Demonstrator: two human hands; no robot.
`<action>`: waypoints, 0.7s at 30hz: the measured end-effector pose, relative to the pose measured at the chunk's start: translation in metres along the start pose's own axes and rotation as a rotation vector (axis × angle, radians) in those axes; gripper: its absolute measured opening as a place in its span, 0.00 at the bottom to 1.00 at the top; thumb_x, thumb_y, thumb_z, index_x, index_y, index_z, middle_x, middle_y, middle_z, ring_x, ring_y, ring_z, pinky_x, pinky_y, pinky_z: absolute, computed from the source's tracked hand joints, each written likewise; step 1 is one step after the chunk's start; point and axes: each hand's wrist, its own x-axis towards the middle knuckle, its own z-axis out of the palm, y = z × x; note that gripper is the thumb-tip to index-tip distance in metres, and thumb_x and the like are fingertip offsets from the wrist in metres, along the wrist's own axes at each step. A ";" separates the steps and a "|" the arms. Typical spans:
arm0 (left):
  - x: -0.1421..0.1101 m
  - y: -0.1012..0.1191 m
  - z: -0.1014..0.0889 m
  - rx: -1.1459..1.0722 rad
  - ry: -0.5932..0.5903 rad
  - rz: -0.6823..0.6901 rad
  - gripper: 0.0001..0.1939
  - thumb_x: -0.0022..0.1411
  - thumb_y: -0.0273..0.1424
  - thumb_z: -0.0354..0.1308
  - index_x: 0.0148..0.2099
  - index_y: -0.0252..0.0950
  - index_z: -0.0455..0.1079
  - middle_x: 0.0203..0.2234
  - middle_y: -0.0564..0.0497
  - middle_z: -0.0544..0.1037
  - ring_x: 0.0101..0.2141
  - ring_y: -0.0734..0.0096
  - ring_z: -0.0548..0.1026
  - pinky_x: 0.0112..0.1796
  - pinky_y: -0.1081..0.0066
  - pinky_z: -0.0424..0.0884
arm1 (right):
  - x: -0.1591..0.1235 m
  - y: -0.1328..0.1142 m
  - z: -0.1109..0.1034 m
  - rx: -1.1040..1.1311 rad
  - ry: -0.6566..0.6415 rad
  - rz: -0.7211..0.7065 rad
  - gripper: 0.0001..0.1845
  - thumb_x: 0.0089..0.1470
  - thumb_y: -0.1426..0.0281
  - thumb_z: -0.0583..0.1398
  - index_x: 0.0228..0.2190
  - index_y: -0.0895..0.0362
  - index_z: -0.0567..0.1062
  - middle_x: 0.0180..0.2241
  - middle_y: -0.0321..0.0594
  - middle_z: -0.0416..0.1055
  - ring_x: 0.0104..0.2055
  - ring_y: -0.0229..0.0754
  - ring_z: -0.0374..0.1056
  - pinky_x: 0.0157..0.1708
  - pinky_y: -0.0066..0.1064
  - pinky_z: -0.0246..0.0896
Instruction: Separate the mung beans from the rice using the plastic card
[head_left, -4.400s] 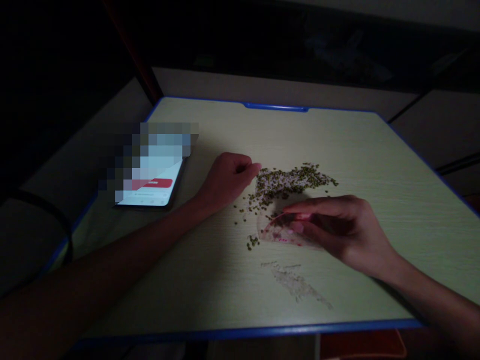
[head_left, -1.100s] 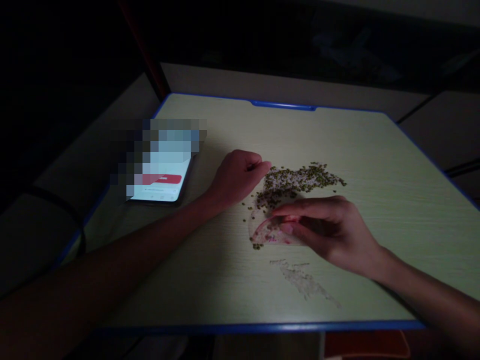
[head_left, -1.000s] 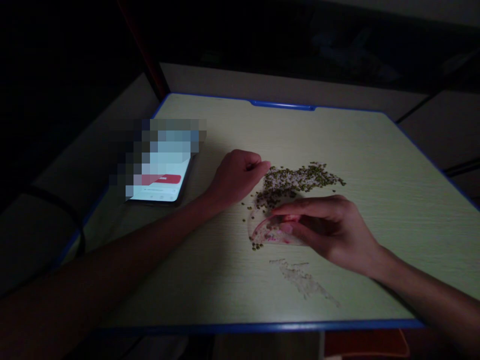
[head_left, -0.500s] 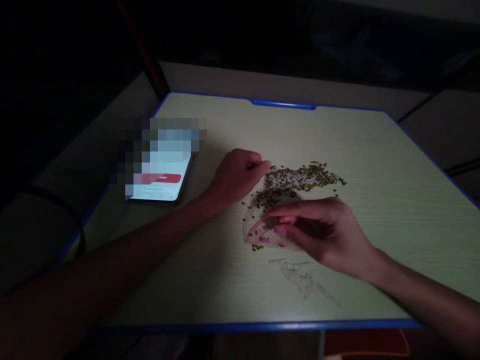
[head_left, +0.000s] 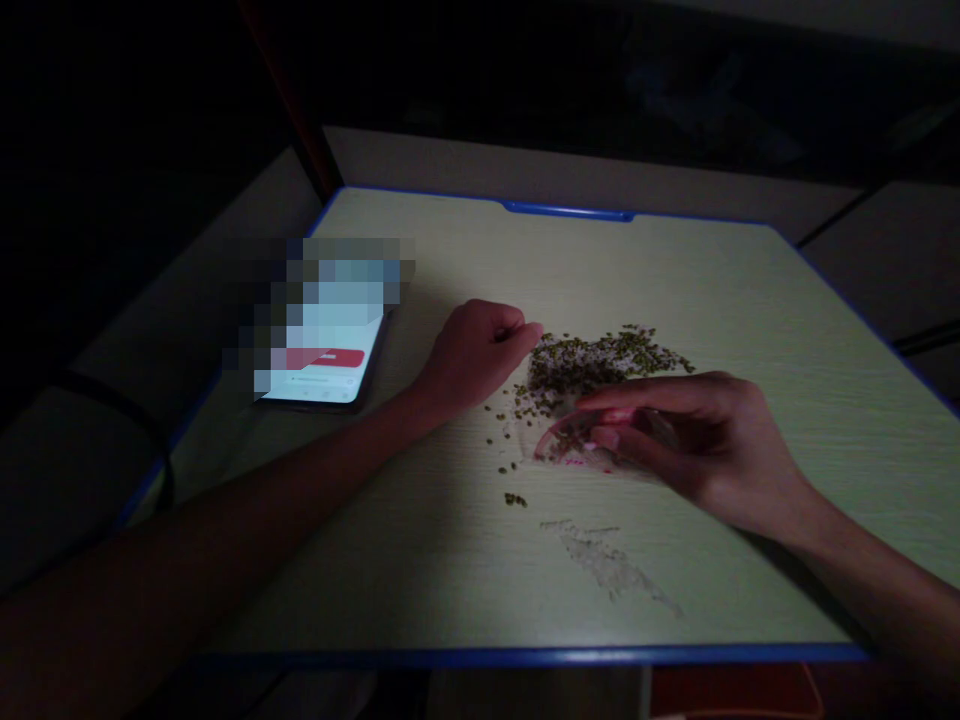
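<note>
My left hand (head_left: 480, 355) is curled into a fist on the table, its thumb at the left edge of a mixed pile of small green beans and whitish grains (head_left: 645, 345). Whatever its fingers may hold is hidden. My right hand (head_left: 712, 440) pinches a clear plastic piece with a curved edge and pink marks (head_left: 562, 447) between thumb and fingers. That piece stands over the near side of the pile, with some beans visible through or behind it; its exact kind is unclear. Some loose beans (head_left: 515, 499) lie to its lower left.
A lit phone (head_left: 322, 375), partly blurred out, lies at the left of the pale blue-edged table (head_left: 405, 600). A thin streak of pale grains (head_left: 611, 565) lies nearer the front edge. A dark cable (head_left: 154, 430) curves at the left.
My right hand has moved right and slightly away from me with the clear plastic piece, uncovering the loose beans at lower left. My left hand has stayed in place.
</note>
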 end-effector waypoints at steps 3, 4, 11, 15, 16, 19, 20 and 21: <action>0.000 -0.001 0.001 0.002 0.005 -0.001 0.20 0.54 0.28 0.51 0.13 0.33 0.54 0.09 0.60 0.50 0.16 0.82 0.52 0.22 0.72 0.45 | -0.001 -0.001 0.001 -0.035 -0.005 -0.016 0.10 0.48 0.73 0.60 0.33 0.59 0.79 0.26 0.43 0.78 0.19 0.34 0.66 0.15 0.23 0.57; 0.000 -0.001 0.001 0.003 0.006 -0.001 0.20 0.54 0.28 0.51 0.13 0.33 0.54 0.09 0.60 0.50 0.16 0.82 0.51 0.22 0.72 0.45 | -0.001 -0.002 0.001 -0.048 -0.005 -0.018 0.10 0.48 0.74 0.59 0.33 0.60 0.79 0.26 0.43 0.78 0.19 0.34 0.66 0.15 0.23 0.57; 0.000 -0.001 0.000 0.009 0.002 0.001 0.20 0.54 0.29 0.51 0.13 0.33 0.54 0.09 0.59 0.50 0.16 0.81 0.52 0.23 0.71 0.45 | 0.000 -0.005 0.001 -0.061 -0.017 0.014 0.10 0.47 0.74 0.59 0.33 0.62 0.79 0.28 0.45 0.78 0.21 0.36 0.67 0.16 0.24 0.58; 0.000 -0.001 0.001 0.010 0.002 0.008 0.20 0.54 0.29 0.51 0.13 0.33 0.55 0.09 0.59 0.50 0.17 0.81 0.52 0.23 0.71 0.45 | 0.000 -0.003 0.005 -0.059 -0.018 0.006 0.11 0.47 0.74 0.59 0.34 0.62 0.79 0.26 0.44 0.77 0.18 0.34 0.64 0.15 0.24 0.55; 0.000 -0.001 0.001 0.010 0.002 0.009 0.20 0.54 0.29 0.51 0.13 0.33 0.54 0.09 0.59 0.50 0.17 0.81 0.52 0.23 0.72 0.46 | 0.000 -0.003 0.006 -0.059 -0.018 0.003 0.11 0.48 0.74 0.59 0.34 0.62 0.79 0.25 0.43 0.77 0.17 0.33 0.62 0.14 0.24 0.54; 0.000 -0.001 0.001 0.013 0.002 0.009 0.19 0.54 0.29 0.51 0.13 0.34 0.54 0.09 0.59 0.50 0.17 0.81 0.52 0.23 0.72 0.46 | 0.001 0.000 0.008 -0.034 -0.031 -0.001 0.11 0.48 0.73 0.59 0.35 0.61 0.79 0.25 0.42 0.77 0.17 0.32 0.61 0.14 0.23 0.53; 0.000 -0.001 0.001 0.015 0.001 0.008 0.19 0.54 0.29 0.51 0.13 0.34 0.55 0.09 0.59 0.50 0.17 0.81 0.52 0.23 0.72 0.46 | 0.001 0.000 0.008 -0.025 -0.035 0.000 0.11 0.48 0.73 0.60 0.35 0.60 0.79 0.25 0.42 0.77 0.17 0.32 0.62 0.14 0.23 0.53; 0.000 0.000 0.001 0.017 0.000 0.006 0.19 0.54 0.29 0.51 0.13 0.34 0.55 0.09 0.59 0.50 0.17 0.81 0.52 0.23 0.72 0.46 | 0.002 0.000 0.008 -0.024 -0.041 -0.002 0.11 0.48 0.73 0.60 0.35 0.60 0.79 0.26 0.42 0.77 0.18 0.32 0.62 0.15 0.24 0.54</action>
